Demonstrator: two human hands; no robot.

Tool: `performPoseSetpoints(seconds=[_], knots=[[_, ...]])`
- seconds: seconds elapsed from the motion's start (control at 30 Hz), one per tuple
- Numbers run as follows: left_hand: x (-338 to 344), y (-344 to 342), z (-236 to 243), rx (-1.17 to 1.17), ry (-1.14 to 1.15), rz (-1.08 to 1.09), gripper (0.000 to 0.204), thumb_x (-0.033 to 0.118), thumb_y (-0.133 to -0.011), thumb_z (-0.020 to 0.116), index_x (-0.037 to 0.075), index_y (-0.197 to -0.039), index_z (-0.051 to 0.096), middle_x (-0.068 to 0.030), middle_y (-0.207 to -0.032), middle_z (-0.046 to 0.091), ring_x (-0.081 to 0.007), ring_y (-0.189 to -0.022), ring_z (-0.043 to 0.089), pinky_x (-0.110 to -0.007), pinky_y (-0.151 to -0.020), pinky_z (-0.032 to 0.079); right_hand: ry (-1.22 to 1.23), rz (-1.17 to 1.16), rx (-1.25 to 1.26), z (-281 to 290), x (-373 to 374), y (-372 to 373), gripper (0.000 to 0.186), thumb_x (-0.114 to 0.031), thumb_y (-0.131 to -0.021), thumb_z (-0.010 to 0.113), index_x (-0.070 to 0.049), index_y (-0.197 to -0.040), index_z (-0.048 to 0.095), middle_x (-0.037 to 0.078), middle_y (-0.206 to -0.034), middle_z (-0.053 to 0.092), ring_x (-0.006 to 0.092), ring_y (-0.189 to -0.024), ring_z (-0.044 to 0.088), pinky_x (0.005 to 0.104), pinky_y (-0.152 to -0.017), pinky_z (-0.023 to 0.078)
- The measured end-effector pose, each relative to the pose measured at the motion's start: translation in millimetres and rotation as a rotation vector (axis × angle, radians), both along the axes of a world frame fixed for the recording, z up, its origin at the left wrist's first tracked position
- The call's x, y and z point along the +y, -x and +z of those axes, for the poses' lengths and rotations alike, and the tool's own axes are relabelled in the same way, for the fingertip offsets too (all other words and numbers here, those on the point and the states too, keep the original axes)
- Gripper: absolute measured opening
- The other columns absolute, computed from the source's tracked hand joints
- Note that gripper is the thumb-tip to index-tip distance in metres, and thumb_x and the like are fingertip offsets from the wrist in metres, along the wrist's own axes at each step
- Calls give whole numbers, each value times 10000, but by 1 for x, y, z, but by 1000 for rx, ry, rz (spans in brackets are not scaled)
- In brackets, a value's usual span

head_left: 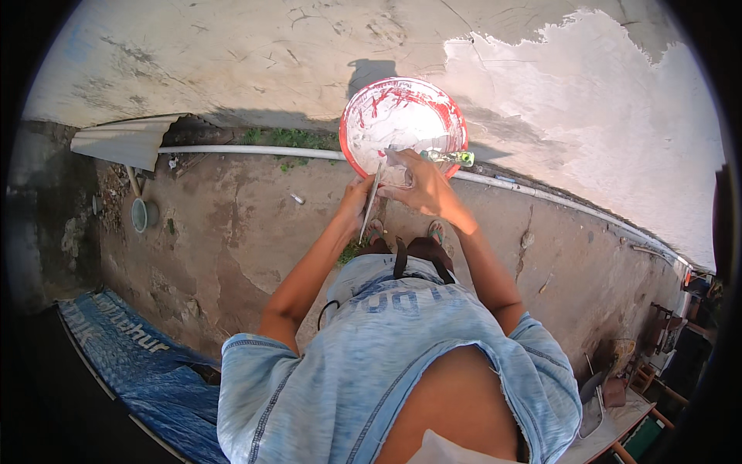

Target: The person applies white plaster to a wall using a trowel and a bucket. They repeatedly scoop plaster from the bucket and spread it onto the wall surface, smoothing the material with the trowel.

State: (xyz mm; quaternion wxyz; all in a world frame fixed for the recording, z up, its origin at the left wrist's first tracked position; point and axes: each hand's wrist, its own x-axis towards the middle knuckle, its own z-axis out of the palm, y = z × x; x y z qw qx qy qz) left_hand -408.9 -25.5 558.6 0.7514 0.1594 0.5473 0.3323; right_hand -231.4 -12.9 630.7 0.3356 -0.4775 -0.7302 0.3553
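Observation:
A red tub (345,139), its inside coated with white paste, is in front of me at the foot of the wall. My left hand (355,196) grips a thin flat plate (372,203), seen nearly edge-on, at the tub's near left rim. Over the near part of the tub, my right hand (427,188) closes round a putty knife (456,158). Its green handle sticks out to the right, and a greyish edge shows by the fingertips. The fingers hide its middle. White paste marks the right hand. Both hands are close together.
A plastered wall (255,69) rises ahead, with a white pipe (255,151) along its foot. Left are a corrugated sheet (124,141), a small bucket (141,215) and a blue tarp (147,363). A cluttered table (618,421) stands at the lower right.

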Motion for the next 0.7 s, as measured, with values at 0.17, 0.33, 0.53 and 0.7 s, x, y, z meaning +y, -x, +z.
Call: performPoseSetpoints(seconds=[0.17, 0.33, 0.53, 0.7], knots=[[4, 46, -60, -503, -17, -72, 197, 242, -974, 550, 81, -1084, 574, 15, -717, 547, -100, -582, 538, -268, -495, 455, 248, 323, -163, -12, 42, 29, 518, -391, -753, 780, -49, -1130, 689, 191, -1021, 689, 349, -952, 658, 411, -825, 491], [-1, 41, -23, -117, -136, -144, 202, 269, -981, 537, 109, -1093, 590, -23, -914, 607, -125, -753, 600, -298, -585, 516, 426, 530, 84, -6, 55, 27, 356, -258, -801, 784, -34, -1066, 704, 125, -946, 718, 207, -864, 660, 337, -795, 488], [-8, 61, -41, 73, 1, 16, 207, 206, -920, 624, 46, -1051, 610, -56, -845, 660, -98, -582, 566, -246, -476, 433, 573, 290, 633, 15, 39, -4, 250, -193, -880, 750, -21, -1056, 706, 34, -980, 718, 103, -885, 624, 281, -829, 473], [-38, 95, -66, 189, 51, 7, 66, 108, -878, 631, 56, -902, 599, -8, -684, 611, -84, -504, 520, -218, -436, 402, 805, -308, 1378, -9, 1, -67, 357, -193, -942, 665, 8, -1228, 592, 84, -1097, 698, 162, -974, 679, 326, -851, 570]])
